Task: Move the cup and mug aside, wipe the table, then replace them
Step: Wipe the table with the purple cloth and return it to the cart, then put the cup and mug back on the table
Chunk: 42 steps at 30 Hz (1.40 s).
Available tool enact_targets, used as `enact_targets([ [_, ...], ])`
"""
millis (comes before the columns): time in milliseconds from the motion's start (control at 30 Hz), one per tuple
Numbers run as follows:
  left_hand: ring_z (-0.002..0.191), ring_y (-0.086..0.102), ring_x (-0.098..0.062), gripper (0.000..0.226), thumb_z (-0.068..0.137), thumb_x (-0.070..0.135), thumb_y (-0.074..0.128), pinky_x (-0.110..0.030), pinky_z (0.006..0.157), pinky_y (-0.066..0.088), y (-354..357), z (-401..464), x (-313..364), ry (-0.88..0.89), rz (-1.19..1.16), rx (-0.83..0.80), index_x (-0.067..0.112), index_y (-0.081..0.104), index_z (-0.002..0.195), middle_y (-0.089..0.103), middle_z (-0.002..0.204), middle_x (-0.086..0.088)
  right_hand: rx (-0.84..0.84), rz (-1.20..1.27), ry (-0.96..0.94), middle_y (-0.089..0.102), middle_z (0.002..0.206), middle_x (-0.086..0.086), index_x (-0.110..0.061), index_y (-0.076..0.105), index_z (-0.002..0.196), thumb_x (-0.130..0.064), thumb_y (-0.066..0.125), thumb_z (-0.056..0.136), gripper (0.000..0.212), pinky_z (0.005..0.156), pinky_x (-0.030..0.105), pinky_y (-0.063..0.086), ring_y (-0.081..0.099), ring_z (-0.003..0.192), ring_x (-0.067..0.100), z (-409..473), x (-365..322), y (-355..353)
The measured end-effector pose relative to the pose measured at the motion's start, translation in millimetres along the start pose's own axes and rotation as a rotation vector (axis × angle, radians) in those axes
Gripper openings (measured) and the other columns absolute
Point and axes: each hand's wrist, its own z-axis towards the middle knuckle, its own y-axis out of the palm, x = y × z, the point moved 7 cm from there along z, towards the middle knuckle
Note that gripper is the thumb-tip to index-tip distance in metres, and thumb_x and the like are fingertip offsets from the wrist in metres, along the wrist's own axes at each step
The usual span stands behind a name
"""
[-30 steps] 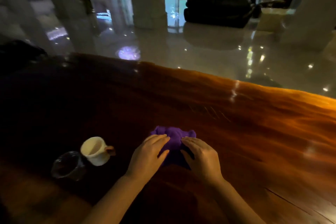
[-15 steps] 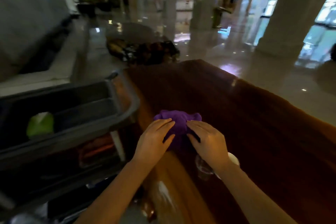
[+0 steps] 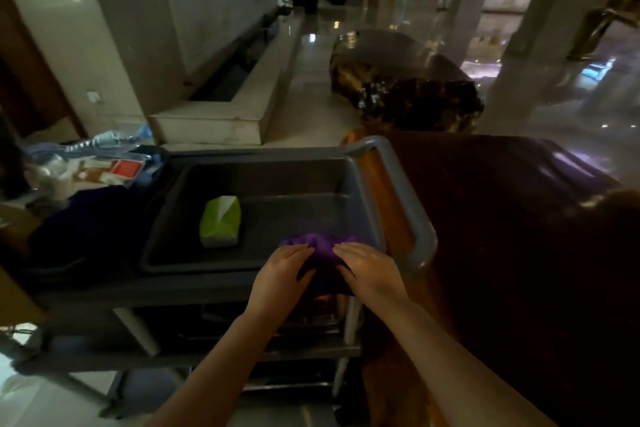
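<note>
The cloth (image 3: 317, 246) is held bunched over the near right corner of the grey tray (image 3: 194, 204), right of a green pack (image 3: 220, 221). It is clamped between the left hand (image 3: 280, 276) and right hand (image 3: 370, 270), fingers closed on it. The table (image 3: 519, 236) is seen at right.

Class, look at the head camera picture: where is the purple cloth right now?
The purple cloth is bunched between the left hand and right hand, over the near right corner of the grey cart tray, right of the green packet.
</note>
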Motion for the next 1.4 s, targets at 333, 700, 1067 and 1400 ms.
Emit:
enact_targets([
  [333, 0.134, 0.033, -0.014, 0.046, 0.086, 0.030, 0.056, -0.042, 0.112, 0.014, 56.6, 7.2, -54.4, -0.064, 0.104, -0.155, 0.025, 0.045, 0.130, 0.047, 0.140, 0.003, -0.229, 0.038, 0.095, 0.051, 0.139, 0.004, -0.015, 0.048, 0.132, -0.021, 0.059, 0.088, 0.046, 0.106, 0.030, 0.031, 0.041, 0.130, 0.015, 14.4, 32.7, 75.6],
  [700, 0.141, 0.009, -0.013, 0.064, 0.089, 0.038, 0.046, -0.054, 0.112, -0.002, 53.4, 7.5, -1.2, 0.069, 0.122, -0.284, 0.032, 0.010, 0.142, 0.021, 0.154, 0.003, -0.092, 0.042, 0.141, 0.042, 0.145, 0.007, -0.012, 0.041, 0.137, -0.025, 0.055, 0.091, 0.049, 0.110, 0.033, 0.024, 0.034, 0.135, 0.018, -23.4, 34.8, 29.1],
  [1067, 0.119, 0.039, 0.001, 0.053, 0.083, 0.031, 0.062, -0.023, 0.098, 0.038, 157.0, -71.9, 205.3, 0.392, -0.464, -0.508, 0.030, 0.040, 0.132, 0.051, 0.133, 0.003, 0.461, 0.041, 0.976, 0.062, 0.116, -0.001, -0.022, 0.058, 0.119, -0.019, 0.062, 0.086, 0.033, 0.081, 0.030, 0.053, 0.058, 0.103, 0.011, -316.7, 117.0, -89.1],
  [1400, 0.140, 0.014, -0.020, 0.109, 0.066, 0.029, 0.079, -0.045, 0.107, 0.029, 306.4, -152.3, 275.2, 0.161, -0.511, -1.080, 0.045, 0.000, 0.139, 0.009, 0.155, 0.005, 0.758, 0.017, 1.575, 0.041, 0.139, 0.008, -0.022, 0.043, 0.133, -0.015, 0.068, 0.082, 0.057, 0.084, 0.033, 0.049, 0.048, 0.116, 0.024, -522.1, 183.8, -117.3],
])
